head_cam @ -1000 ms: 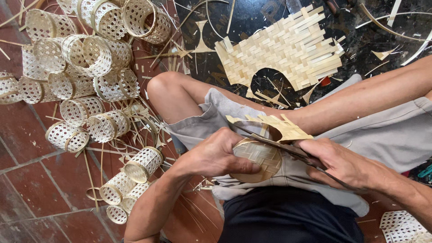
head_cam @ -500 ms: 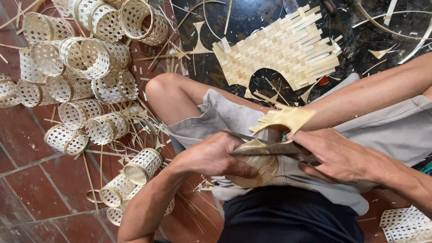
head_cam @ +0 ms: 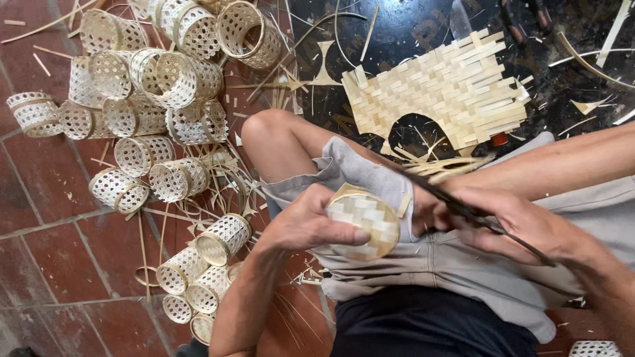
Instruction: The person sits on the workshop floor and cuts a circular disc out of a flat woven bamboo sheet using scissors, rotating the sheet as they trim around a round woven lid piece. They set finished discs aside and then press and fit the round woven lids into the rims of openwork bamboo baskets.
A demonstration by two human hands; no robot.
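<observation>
Head view: your left hand (head_cam: 311, 225) grips a woven basket (head_cam: 364, 221), its rim trimmed round; your right hand (head_cam: 522, 221) clasps dark shears (head_cam: 463, 208); finished baskets (head_cam: 165, 79) crowd the floor.

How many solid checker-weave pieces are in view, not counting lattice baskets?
2. A large flat mat lies on the dark floor beyond the knee; a small round piece sits in the left hand's grip, near the right hand's dark blades. More may be hidden.

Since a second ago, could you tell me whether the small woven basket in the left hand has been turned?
Yes. The small woven basket, held over the grey shorts, now shows its round woven bottom, and the loose strip ends that stuck up are gone.
</observation>
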